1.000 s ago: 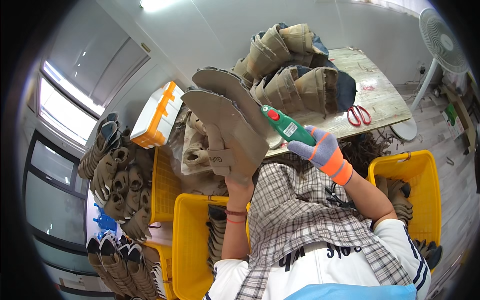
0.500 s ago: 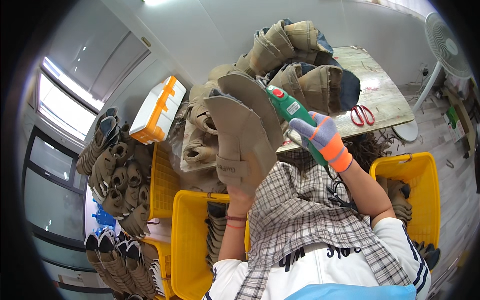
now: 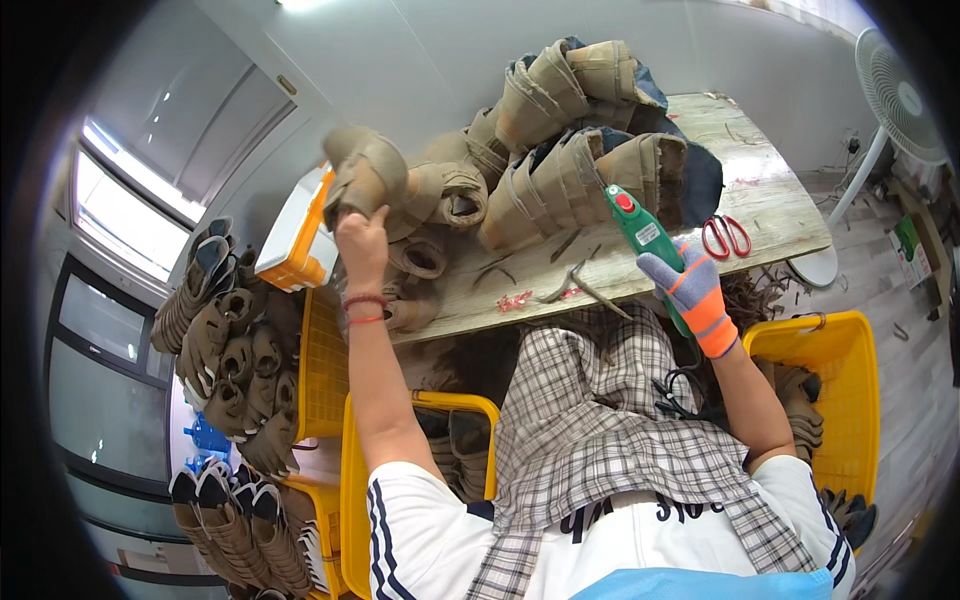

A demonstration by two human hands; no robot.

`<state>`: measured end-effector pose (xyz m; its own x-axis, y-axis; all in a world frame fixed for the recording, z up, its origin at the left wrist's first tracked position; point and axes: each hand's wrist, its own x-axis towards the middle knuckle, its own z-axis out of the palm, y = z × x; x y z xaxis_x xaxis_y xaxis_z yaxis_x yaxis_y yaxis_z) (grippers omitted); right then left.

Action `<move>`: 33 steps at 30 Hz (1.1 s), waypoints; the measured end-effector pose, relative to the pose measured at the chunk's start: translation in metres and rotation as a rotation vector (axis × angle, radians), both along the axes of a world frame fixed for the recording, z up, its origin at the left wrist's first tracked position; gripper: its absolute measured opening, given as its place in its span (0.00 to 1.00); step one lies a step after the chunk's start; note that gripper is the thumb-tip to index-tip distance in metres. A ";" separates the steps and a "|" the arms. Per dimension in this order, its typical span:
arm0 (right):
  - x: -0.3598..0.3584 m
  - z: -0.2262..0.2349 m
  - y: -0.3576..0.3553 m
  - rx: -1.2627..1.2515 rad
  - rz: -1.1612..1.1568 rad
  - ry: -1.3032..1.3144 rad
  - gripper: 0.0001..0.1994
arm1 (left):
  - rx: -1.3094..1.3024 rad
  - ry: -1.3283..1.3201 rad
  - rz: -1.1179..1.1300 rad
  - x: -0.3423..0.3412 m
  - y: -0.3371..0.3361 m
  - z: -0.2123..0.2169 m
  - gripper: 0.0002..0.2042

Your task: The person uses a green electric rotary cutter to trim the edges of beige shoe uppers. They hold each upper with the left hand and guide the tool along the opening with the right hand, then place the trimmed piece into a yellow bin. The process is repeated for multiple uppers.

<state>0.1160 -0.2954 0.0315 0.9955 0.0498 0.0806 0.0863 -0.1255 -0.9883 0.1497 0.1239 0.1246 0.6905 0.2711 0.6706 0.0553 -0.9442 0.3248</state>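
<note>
Left hand has swung left since the earlier frame, gripping a tan upper, partly blurred, at the table's left end, beside other uppers. Right hand, gloved, moved slightly right, fingers wrapped round green tool, near red-handled scissors.

1. A grey, orange-banded glove covers the right hand.
2. Two reddish bracelets circle the left wrist.
3. The white shirt has navy-striped short sleeves.
4. The apron is brown-and-white plaid.
</note>
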 end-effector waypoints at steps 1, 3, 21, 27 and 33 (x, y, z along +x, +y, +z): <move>-0.002 -0.002 -0.003 -0.048 -0.010 -0.028 0.23 | -0.119 -0.011 0.018 -0.009 -0.009 0.012 0.13; -0.005 0.000 -0.006 -0.138 -0.012 -0.090 0.24 | -0.472 -0.375 -0.271 -0.026 -0.017 0.025 0.12; -0.030 -0.001 -0.028 -0.587 -0.046 -0.971 0.27 | -2.007 -0.067 -0.915 -0.081 -0.068 0.002 0.13; -0.033 -0.008 -0.037 -0.569 -0.001 -0.935 0.26 | -2.146 0.033 -1.097 -0.071 -0.088 -0.014 0.09; -0.033 -0.006 -0.032 -0.560 0.020 -0.972 0.26 | -2.186 0.105 -0.960 -0.059 -0.099 -0.023 0.08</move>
